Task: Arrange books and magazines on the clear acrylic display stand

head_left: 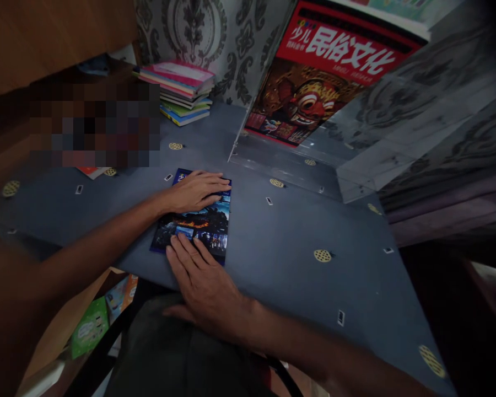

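A dark blue book (198, 220) with a picture cover lies flat on the table near its front edge. Across the upper part of its cover rests my left hand (200, 190), fingers stretched out toward the right. My right hand (204, 284) touches the book's lower edge with extended fingers, its palm past the table's front edge. Both hands are open, and neither grips the book. Part of the cover and its title is hidden under my left hand.
Behind stands a clear acrylic holder (289, 162) with a red book (297, 82) upright in it. A stack of books (186, 96) is at the back by the patterned wall. A blurred patch covers the left side. Below the table, a box holds a green book (90, 328).
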A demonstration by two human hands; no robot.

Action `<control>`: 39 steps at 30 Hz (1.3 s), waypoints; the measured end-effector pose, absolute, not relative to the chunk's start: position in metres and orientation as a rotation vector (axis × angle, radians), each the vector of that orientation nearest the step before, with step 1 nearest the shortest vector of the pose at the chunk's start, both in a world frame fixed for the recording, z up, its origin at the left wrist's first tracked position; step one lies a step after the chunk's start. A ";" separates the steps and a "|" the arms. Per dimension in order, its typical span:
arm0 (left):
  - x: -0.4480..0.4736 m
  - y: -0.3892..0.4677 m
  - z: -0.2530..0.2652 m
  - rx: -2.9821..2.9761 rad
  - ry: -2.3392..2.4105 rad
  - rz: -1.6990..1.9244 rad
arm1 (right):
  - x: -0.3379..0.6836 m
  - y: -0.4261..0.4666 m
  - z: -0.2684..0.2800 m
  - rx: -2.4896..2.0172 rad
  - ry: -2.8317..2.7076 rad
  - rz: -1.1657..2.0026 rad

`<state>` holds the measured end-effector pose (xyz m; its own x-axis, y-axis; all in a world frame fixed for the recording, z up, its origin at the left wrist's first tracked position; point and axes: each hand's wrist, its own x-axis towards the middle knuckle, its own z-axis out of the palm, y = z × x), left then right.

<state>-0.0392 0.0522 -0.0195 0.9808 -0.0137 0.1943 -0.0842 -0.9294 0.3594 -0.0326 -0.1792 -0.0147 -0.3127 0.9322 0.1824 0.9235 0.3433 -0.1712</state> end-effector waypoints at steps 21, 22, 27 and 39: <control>-0.041 0.052 -0.012 2.551 -0.023 0.262 | -0.002 -0.244 -0.009 -1.930 -2.169 0.160; -0.041 0.053 -0.010 2.469 0.013 0.298 | -0.001 -0.244 -0.005 -1.920 -2.159 0.162; -0.043 0.060 -0.005 1.962 0.250 0.518 | -0.001 -0.211 0.020 -1.847 -2.078 0.183; -0.037 0.066 -0.018 1.568 0.244 0.576 | -0.005 -0.137 0.000 -1.791 -2.106 0.428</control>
<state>-0.0371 0.0665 -0.0180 0.8464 0.4889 0.2109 -0.1891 -0.0942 0.9774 -0.0054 -0.1371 0.0000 -0.1453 0.9873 0.0638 0.8842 0.1585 -0.4395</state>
